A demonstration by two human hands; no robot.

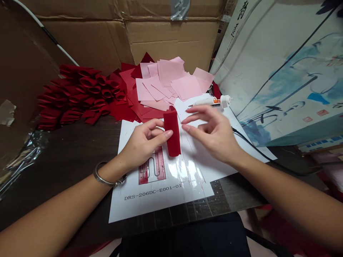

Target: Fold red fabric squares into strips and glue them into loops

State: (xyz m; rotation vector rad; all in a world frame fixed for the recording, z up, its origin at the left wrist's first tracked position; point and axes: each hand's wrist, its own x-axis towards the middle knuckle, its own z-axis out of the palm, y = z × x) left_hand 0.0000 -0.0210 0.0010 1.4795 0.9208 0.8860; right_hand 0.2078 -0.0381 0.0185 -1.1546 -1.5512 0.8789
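My left hand (146, 141) pinches a folded dark red velvet piece (172, 132) between thumb and fingers, holding it upright over a glossy white sheet (160, 200) printed "DRS-206DC-E001-01". My right hand (211, 132) hovers just right of the piece with its fingers spread and slightly curled, holding nothing. A silver bangle sits on my left wrist. Behind my right hand a white glue gun (214, 102) with an orange part lies on white paper, its black cord trailing to the right.
A heap of pink squares (171, 84) lies at the back on flat red squares (128, 107). Several rolled red velvet pieces (77, 94) are piled at the left. Cardboard boxes (160, 39) stand behind, a painted panel (289, 71) at the right, crumpled plastic (24, 153) at the left edge.
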